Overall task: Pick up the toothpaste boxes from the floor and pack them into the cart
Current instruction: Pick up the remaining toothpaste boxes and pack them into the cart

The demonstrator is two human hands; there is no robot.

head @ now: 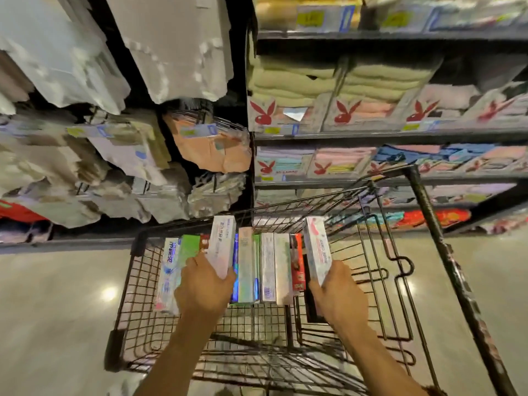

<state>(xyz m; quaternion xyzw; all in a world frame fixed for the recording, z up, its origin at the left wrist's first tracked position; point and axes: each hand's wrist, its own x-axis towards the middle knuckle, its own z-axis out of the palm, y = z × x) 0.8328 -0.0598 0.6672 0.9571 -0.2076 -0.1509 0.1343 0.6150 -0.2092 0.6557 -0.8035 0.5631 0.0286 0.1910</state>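
The print on the toothpaste boxes is blurred and cannot be read, and the near ends of the two held boxes are covered by fingers. A pinkish-white toothpaste box (222, 247) is gripped by the left hand (204, 285) at 6 o'clock. A white toothpaste box (316, 250) is gripped by the right hand (340, 292) toward 5 o'clock. Both are held over the wire cart (134, 284), flanking a row of packed boxes (267, 267) set side by side. Towel shelves (343, 81) are seen at 1 o'clock, bagged goods (85, 167) at 10 o'clock. Bare floor (51, 310) lies at 8 o'clock. Open basket room is left on the row's 3 o'clock side.
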